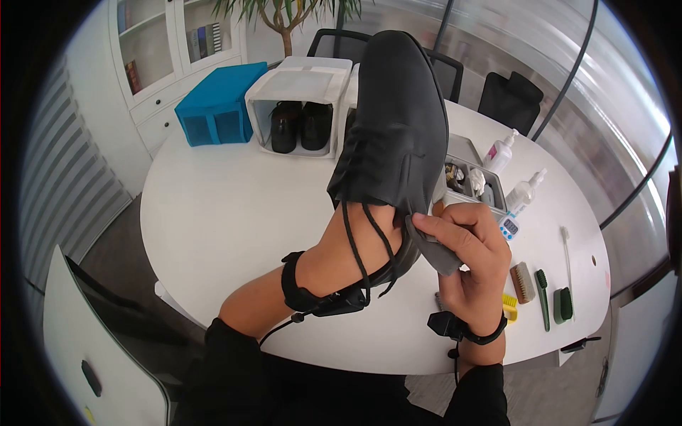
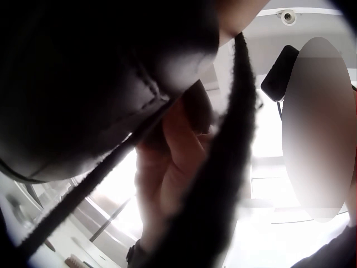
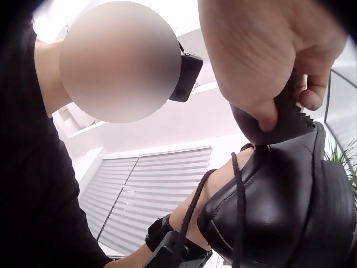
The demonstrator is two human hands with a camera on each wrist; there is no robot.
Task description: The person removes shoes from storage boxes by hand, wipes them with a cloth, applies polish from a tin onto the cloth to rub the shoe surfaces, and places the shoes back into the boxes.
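A black leather lace-up shoe (image 1: 401, 106) is raised over the table, toe up, its laces hanging loose. My left hand (image 1: 361, 234) reaches into its opening and carries it from inside; the fingers are hidden there. At the shoe's heel end, my right hand (image 1: 472, 248) pinches a dark grey cloth (image 1: 435, 248) between thumb and fingers, with the cloth up against the leather. The right wrist view shows the cloth (image 3: 256, 125) right at the edge of the shoe (image 3: 279, 195). In the left wrist view, a lace (image 2: 234, 123) crosses before the right hand (image 2: 178, 151).
At the back of the white table (image 1: 206, 220) stand a blue box (image 1: 220, 103) and a white box (image 1: 302, 74) with black shoes inside. To the right are a grey tray (image 1: 497, 195), spray bottles (image 1: 522, 193), a small timer (image 1: 509, 227) and several brushes (image 1: 522, 282).
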